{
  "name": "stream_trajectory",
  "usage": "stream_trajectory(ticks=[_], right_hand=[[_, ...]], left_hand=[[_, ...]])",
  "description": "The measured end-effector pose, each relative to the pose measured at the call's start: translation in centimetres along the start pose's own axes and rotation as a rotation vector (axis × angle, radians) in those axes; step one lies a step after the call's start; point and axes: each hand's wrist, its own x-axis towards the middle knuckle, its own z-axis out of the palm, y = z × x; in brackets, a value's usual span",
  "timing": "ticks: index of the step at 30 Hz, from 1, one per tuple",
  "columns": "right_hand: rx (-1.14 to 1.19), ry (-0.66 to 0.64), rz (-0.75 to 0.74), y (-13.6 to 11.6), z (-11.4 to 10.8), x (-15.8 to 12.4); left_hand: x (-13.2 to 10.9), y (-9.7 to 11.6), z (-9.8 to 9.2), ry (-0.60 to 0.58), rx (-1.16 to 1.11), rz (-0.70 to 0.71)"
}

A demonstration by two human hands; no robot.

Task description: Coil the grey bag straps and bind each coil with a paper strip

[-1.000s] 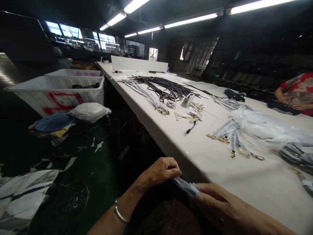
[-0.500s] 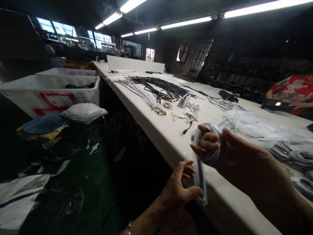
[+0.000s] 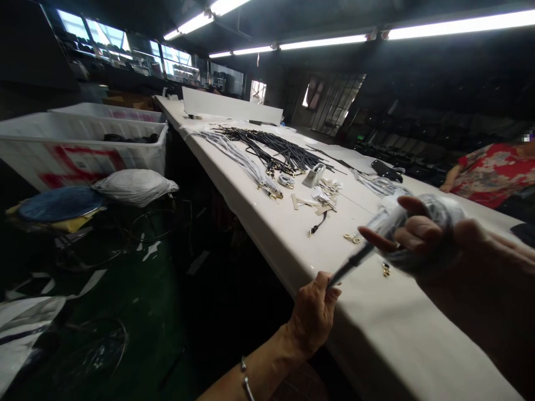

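The desk (image 3: 334, 253) stretches in front of me from five o'clock up to eleven, with a white tub (image 3: 142, 159) off its left side between nine and ten. Black straps (image 3: 288, 147) lie heaped on it at twelve. The right hand (image 3: 422, 239), a little blurred, is raised at three, curled inside a pale-wrapped coil (image 3: 445, 211) that loops round it. The left hand (image 3: 313, 314), at five, is clenched on the coil's tail (image 3: 353, 262), which runs straight between the two. Near four, gold clips (image 3: 387, 270) lie on the desk. To wind this well, I'd have the left keep a light, even pull, lay every turn flat without twisting, and hold the right steady; wound too tight, the coil may be hard to slip off
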Motion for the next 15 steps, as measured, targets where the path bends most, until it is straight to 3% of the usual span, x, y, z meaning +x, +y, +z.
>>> stream_trajectory(ticks=[3,6,9,12,15], right_hand=[[-0.163,0.064,-0.161,1.2,1.0,-0.1],[-0.462,-0.013,-0.309,4.4,0.6,0.1],[-0.862,-0.189,-0.494,8.1,-0.6,0.2],[-1.06,-0.447,-0.633,10.8,-1.5,-0.4],[-1.147,-0.563,-0.608,11.9,-2.4,-1.8]], left_hand=[[-1.8,0.7,-0.7,-0.025,0.222,0.123],[-2.5,1.9,-2.0,-0.035,0.486,0.239],[-2.3,3.5,-3.4,-0.143,0.669,0.294],[-1.7,5.0,-4.7,-0.222,0.7,0.234],[-1.0,5.8,-5.9,-0.306,0.661,0.195]])
